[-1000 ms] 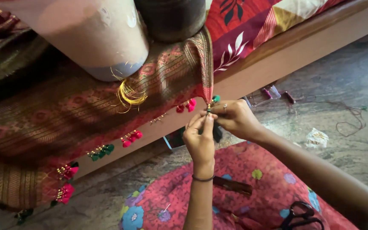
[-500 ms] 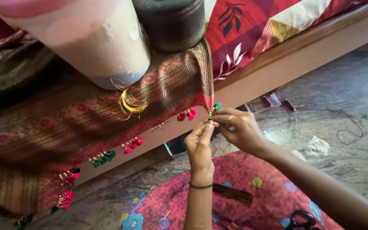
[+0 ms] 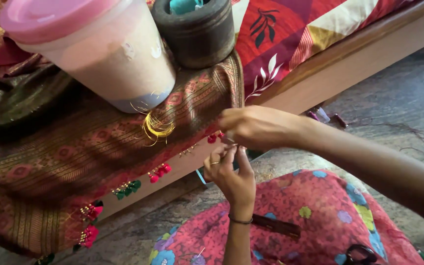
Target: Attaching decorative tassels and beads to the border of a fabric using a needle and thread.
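Nearest: lap covered in red floral cloth (image 3: 315,221), soft cotton look, blue, yellow and pink flower print. Dark flat stick-shaped thing (image 3: 276,226) lies on it beside the left wrist; black scissor handles (image 3: 360,253) at the bottom edge.

Left hand (image 3: 231,175) comes up from the lap, thin dark bangle on the wrist, ring on one finger. Fingers pressed together, pinching something fine at the fabric edge; too small to tell if thread or needle. Right hand (image 3: 256,126) reaches in from the right, fingers curled and closed on the same spot, just above and touching the left fingertips.

Work piece: woven brocade fabric (image 3: 74,162), maroon and gold, ribbed pattern, draped over the wooden bed frame (image 3: 349,64). Row of small tassels (image 3: 159,172) along its hanging edge, red and green, fuzzy. Hands meet at the edge corner by the red tassel at the right end. Loop of shiny gold thread (image 3: 157,128) lies on the fabric.

Farther: pale plastic tub (image 3: 109,64), pink lid, and a dark round stone-like pot (image 3: 197,32) sit on the fabric. Red patterned sheet (image 3: 300,29) on the bed. Loose threads on the grey floor (image 3: 398,98).

Vs 0.5 s ago: hands hold the same spot; right hand now covers more of the edge; view shifted closer.
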